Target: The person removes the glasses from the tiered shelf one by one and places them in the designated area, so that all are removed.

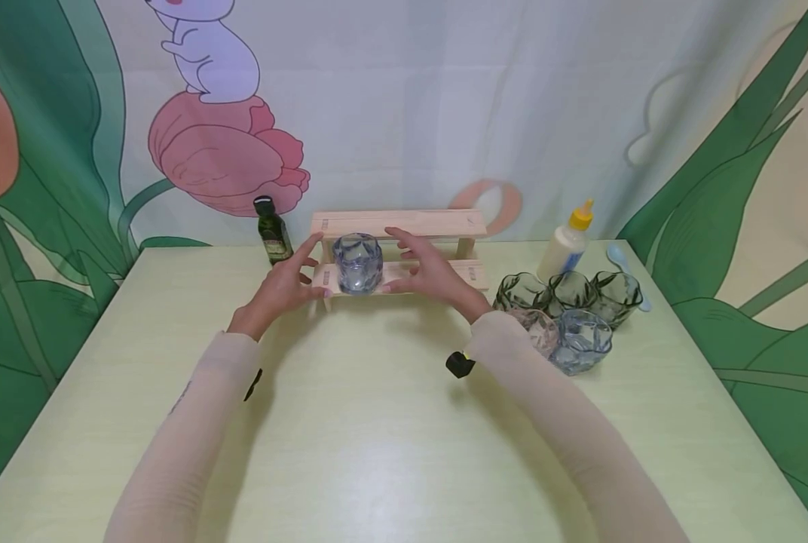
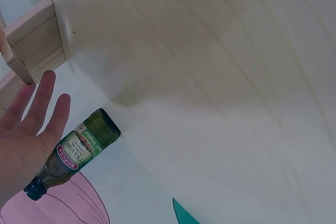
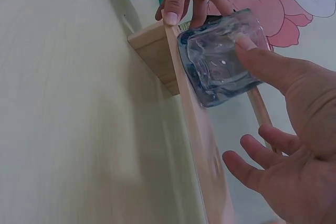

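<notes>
A bluish clear glass stands on the lower shelf of a small two-tier wooden rack, near its left end. At that end my left hand spreads its fingers, with the thumb at the lower shelf's front edge and the index fingertip by the upper plank. My right hand is just right of the glass, its fingers apart and loosely bent. In the right wrist view, the right thumb overlaps the glass. Behind the left hand leans into view a green olive oil bottle with a dark cap.
Several drinking glasses group at the right: dark green ones behind, a pinkish one and a blue one in front. Beside them stand a white squeeze bottle with a yellow nozzle and a light blue spoon. A printed curtain hangs behind.
</notes>
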Motion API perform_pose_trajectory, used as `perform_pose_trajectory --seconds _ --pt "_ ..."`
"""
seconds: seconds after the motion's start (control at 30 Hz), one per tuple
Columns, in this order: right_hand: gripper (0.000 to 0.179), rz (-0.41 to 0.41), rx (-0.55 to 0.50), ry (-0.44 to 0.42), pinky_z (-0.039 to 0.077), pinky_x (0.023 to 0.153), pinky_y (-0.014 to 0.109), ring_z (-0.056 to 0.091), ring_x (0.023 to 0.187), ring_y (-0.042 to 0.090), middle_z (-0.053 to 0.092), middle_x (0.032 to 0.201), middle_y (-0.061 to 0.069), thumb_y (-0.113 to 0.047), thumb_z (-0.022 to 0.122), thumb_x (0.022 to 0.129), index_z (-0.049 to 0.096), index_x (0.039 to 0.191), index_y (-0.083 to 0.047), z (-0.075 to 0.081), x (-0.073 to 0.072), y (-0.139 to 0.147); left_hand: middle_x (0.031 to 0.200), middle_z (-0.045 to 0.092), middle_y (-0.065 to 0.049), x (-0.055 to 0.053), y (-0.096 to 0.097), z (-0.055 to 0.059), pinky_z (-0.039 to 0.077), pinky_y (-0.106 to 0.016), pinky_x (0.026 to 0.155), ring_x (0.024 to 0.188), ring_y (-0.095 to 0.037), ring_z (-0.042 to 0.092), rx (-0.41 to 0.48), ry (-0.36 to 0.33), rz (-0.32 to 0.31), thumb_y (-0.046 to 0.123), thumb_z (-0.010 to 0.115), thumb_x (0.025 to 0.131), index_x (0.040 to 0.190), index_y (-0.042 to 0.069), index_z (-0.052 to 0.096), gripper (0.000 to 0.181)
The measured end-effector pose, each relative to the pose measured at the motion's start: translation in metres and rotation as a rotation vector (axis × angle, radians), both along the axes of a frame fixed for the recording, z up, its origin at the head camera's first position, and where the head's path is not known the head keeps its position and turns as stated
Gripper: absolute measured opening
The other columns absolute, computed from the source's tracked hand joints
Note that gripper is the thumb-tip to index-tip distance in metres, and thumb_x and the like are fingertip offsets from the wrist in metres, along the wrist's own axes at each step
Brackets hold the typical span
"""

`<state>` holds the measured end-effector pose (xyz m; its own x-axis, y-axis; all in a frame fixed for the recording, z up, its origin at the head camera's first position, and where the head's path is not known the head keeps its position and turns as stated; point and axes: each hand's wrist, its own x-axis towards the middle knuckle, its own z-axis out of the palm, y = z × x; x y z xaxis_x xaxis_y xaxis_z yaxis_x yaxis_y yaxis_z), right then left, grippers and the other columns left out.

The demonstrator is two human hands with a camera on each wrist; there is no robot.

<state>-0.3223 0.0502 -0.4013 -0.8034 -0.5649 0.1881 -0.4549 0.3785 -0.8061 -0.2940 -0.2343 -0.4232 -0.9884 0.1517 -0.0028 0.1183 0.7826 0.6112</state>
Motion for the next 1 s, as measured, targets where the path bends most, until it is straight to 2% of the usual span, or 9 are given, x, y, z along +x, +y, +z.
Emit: perform_pose_trajectory --seconds 0.1,0.33,0.53,0.7,1.0 --pt "0.097 0.005 0.002 0.005 0.048 0.101 0.060 0.049 0.131 0.046 0.036 0.154 0.019 -0.013 0.088 0.076 0.032 0.156 -0.014 -0.001 -0.001 -0.008 0.142 0.054 -0.023 0.000 0.000 0.000 0.053 -0.055 0.096 0.114 -0.043 0.065 0.004 0.002 0.000 0.014 0.080 0.086 0.160 0.037 0.008 0.106" --pt "0.099 0.003 0.006 0.016 0.050 0.099 0.058 0.054 0.124 0.045 0.040 0.149 0.024 -0.012 0.089 0.074 0.033 0.156 -0.013 -0.004 -0.001 -0.022 0.142 0.054 -0.025 0.002 -0.001 0.001 0.052 -0.057 0.096 0.112 -0.044 0.065 0.005 0.016 -0.011 0.013 0.079 0.086 0.161 0.033 0.009 0.105" --pt "0.100 0.009 0.011 0.049 0.053 0.095 0.055 0.058 0.120 0.042 0.044 0.146 0.023 -0.010 0.090 0.073 0.034 0.155 -0.010 -0.002 0.000 -0.032 0.141 0.055 -0.025 0.002 -0.001 0.001 0.052 -0.056 0.096 0.112 -0.043 0.066 -0.003 0.023 -0.009 0.013 0.079 0.086 0.161 0.033 0.009 0.105" --pt "0.098 0.012 0.021 0.063 0.055 0.095 0.047 0.059 0.118 0.039 0.043 0.147 0.022 -0.009 0.088 0.075 0.032 0.156 -0.010 -0.005 -0.002 -0.041 0.141 0.056 -0.024 0.003 -0.002 0.001 0.052 -0.056 0.095 0.111 -0.043 0.066 0.004 0.025 -0.004 0.013 0.080 0.085 0.161 0.034 0.010 0.105" --pt "0.097 -0.021 0.105 0.099 0.039 0.114 0.047 0.048 0.135 0.033 0.046 0.151 0.017 -0.016 0.088 0.076 0.033 0.156 -0.017 -0.006 -0.005 -0.051 0.140 0.056 -0.024 0.004 -0.002 0.002 0.053 -0.055 0.094 0.111 -0.043 0.066 0.008 0.032 -0.020 0.013 0.080 0.085 0.161 0.033 0.011 0.104"
